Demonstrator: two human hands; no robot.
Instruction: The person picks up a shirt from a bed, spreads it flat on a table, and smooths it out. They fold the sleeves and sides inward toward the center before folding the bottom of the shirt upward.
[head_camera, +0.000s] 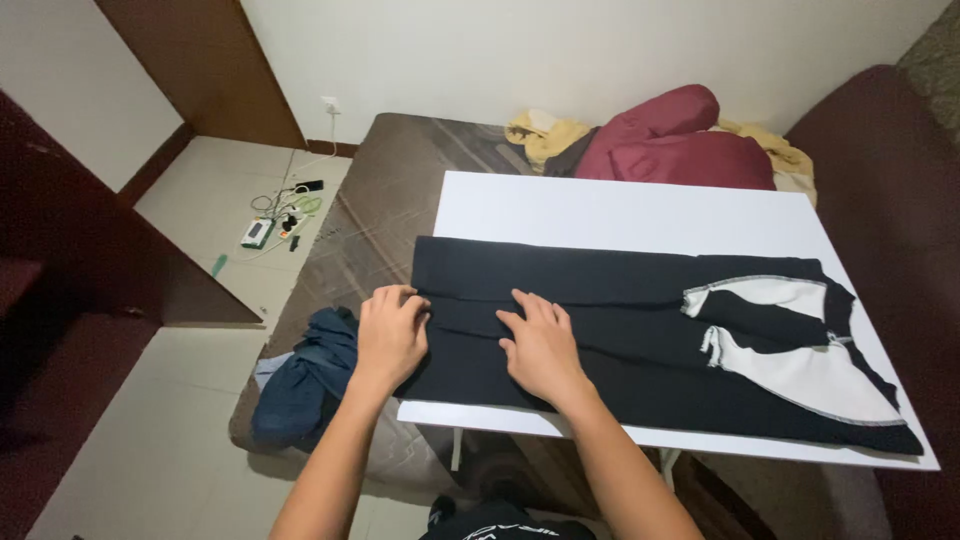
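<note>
The black garment (600, 330) is lying flat across the white table (620, 215), its white-panelled end far from your fingers. Your left hand (390, 335) is gripping its near edge with curled fingers; your right hand (542, 348) is pressing flat, fingers spread. Keep smoothing outward from the fingertips, evenly.

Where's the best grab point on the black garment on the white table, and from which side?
Likely the left hem edge of the black garment, approached from the left end of the white table. That edge lies straight, flat and slightly over the table's end, and the left hand is already at it; the right hand presses flat nearby.
</note>
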